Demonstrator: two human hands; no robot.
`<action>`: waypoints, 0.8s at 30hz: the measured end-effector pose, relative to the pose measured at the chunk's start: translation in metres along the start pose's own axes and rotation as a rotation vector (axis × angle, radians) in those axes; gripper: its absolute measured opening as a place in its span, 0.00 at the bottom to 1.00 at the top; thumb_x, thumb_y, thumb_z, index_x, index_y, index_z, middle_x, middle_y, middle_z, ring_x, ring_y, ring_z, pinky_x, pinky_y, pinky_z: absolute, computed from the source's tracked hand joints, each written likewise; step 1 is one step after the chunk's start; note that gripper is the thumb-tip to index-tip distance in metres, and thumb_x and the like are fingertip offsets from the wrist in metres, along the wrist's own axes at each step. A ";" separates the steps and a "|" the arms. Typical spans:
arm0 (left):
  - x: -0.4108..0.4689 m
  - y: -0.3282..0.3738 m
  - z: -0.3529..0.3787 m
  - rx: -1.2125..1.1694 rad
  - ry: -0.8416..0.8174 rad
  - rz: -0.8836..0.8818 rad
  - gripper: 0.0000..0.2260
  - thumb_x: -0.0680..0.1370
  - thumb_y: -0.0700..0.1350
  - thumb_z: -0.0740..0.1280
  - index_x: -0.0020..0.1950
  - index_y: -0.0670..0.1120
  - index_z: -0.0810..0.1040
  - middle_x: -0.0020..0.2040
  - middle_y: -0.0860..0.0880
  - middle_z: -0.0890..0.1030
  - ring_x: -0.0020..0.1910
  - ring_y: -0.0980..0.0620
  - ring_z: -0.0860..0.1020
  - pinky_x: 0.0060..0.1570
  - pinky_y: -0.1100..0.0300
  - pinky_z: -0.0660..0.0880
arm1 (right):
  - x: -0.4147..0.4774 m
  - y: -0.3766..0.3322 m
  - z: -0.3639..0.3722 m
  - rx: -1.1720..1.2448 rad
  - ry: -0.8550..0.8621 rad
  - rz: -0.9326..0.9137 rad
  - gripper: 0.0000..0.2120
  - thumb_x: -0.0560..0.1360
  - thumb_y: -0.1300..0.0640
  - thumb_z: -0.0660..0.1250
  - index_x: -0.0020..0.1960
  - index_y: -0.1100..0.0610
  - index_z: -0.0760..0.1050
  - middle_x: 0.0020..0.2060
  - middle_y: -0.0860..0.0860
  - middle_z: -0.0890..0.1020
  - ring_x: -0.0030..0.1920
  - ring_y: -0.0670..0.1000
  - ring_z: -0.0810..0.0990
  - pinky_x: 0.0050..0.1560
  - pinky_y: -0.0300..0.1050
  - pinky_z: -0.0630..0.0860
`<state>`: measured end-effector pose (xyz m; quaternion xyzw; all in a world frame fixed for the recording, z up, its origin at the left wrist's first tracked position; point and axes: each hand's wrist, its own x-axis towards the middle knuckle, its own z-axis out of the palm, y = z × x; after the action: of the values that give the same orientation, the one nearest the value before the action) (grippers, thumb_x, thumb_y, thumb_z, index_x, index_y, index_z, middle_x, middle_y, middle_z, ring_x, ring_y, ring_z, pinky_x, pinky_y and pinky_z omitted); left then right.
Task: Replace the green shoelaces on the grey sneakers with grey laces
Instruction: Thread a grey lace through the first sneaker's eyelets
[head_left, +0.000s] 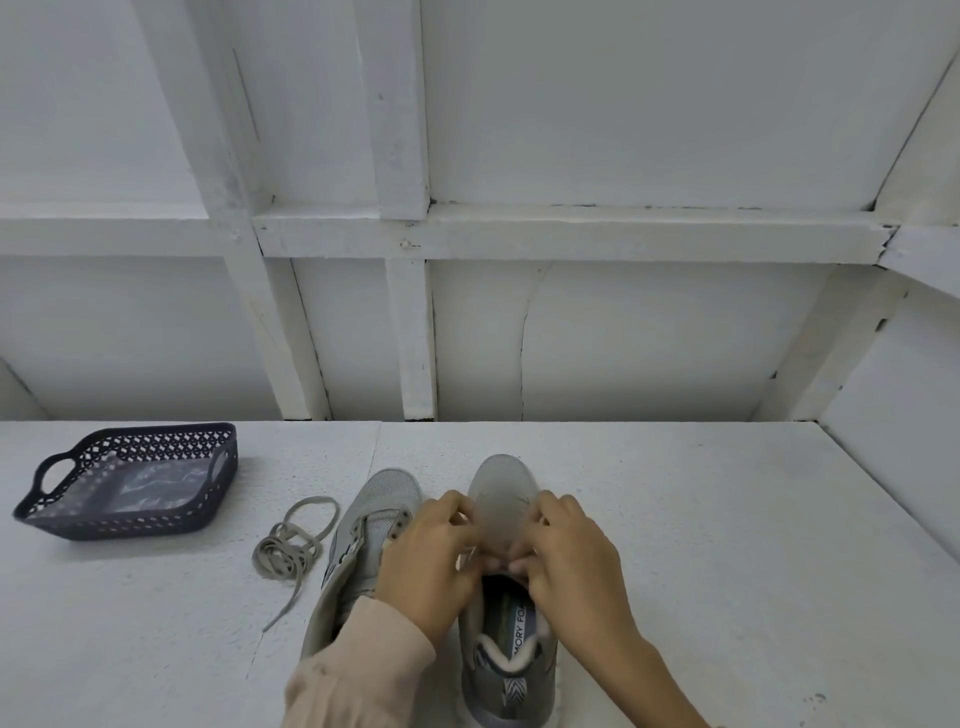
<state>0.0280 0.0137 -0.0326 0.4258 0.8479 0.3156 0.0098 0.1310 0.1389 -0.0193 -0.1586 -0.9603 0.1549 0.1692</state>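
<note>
Two grey sneakers stand side by side on a white table (727, 519), toes pointing away toward a white panelled wall (623, 130). A person's left hand (436, 561), in a pale sleeve (358, 665), and right hand (571, 556) both curl their fingers over the lacing area of the right sneaker (501, 483), close together. Just left of the left sneaker (384, 499) lies a loose, tangled grey lace (291, 551), and farther left sits a dark perforated basket (130, 525).

On the table (727, 519), left sneaker (387, 491) beside right sneaker (501, 483), toes pointing away — loose lace (291, 551) just left of them, basket (130, 522) farther left.
</note>
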 end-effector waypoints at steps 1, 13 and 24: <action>0.001 -0.002 0.000 -0.073 0.021 -0.019 0.08 0.69 0.52 0.70 0.47 0.61 0.80 0.45 0.63 0.74 0.49 0.62 0.72 0.44 0.57 0.73 | 0.002 0.004 0.002 0.042 0.032 0.007 0.09 0.65 0.59 0.76 0.35 0.48 0.77 0.41 0.40 0.74 0.44 0.45 0.72 0.40 0.36 0.63; 0.006 0.009 -0.007 -0.563 0.068 -0.150 0.14 0.69 0.39 0.75 0.50 0.54 0.77 0.37 0.54 0.84 0.38 0.58 0.80 0.42 0.66 0.73 | 0.012 0.016 -0.011 1.050 -0.077 0.305 0.10 0.67 0.67 0.76 0.43 0.53 0.86 0.36 0.53 0.84 0.38 0.45 0.80 0.43 0.38 0.78; 0.026 -0.007 -0.011 -0.910 -0.180 -0.325 0.24 0.62 0.42 0.78 0.54 0.44 0.75 0.34 0.45 0.84 0.33 0.47 0.73 0.31 0.60 0.68 | 0.025 0.016 -0.021 1.176 -0.278 0.240 0.04 0.69 0.69 0.73 0.43 0.63 0.82 0.35 0.51 0.85 0.38 0.45 0.83 0.38 0.33 0.76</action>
<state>0.0033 0.0233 -0.0208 0.2661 0.6751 0.6105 0.3173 0.1207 0.1669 0.0005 -0.1241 -0.7025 0.6959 0.0829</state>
